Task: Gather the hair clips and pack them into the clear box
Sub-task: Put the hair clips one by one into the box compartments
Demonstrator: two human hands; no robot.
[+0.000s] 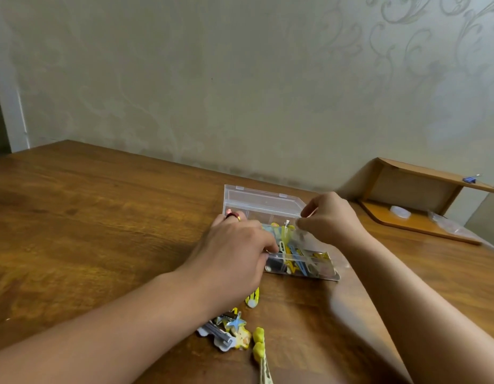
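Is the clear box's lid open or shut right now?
Open. The lid stands up behind the clear box, and yellow and blue hair clips show inside from above.

A brown wooden counter [101, 217] fills the lower frame. On it sit the clear box [265, 202] at centre, loose hair clips [234, 328] at lower centre, and a wooden shelf [423, 200] at right.

Soft, even indoor light, moderately dim. Faint sheen on wooden table [107, 217] left of clear box [262, 202]. Slight motion blur around the box. Wide-angle bending at edges; nearest forearms soft, out of focus.
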